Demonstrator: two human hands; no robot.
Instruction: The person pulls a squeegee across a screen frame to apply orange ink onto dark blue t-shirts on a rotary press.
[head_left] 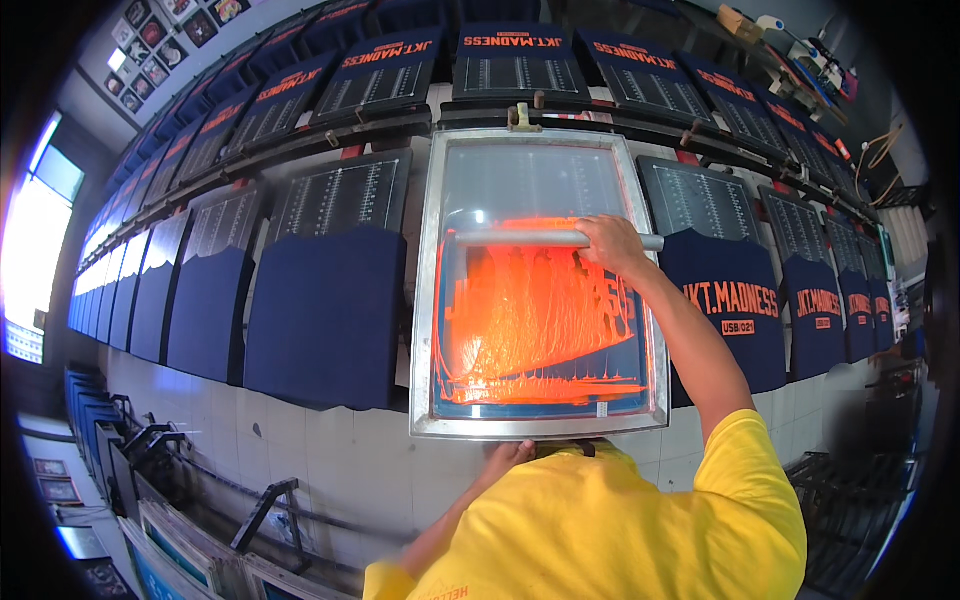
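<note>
A silver-framed printing screen (423, 330) lies over a shirt board in the middle. Bright orange ink (500, 330) spreads in streaks across its mesh, thickest at the left and centre. My right hand (608, 243) is closed around the right part of a squeegee (510, 238) with a long grey handle, which lies crosswise at the upper edge of the ink. Beneath the mesh, dark lettering shows through in part. At the near edge of the frame, my left hand (512, 456) is closed against the metal; its fingers are partly hidden beneath it.
Plain navy shirts (325, 320) on boards stand in a row to the left. Navy shirts with orange print (725, 310) are on the right, and more printed ones (520, 45) fill the far row. A dark rail (380, 132) runs behind the screen. Metal racks (265, 515) stand at the lower left.
</note>
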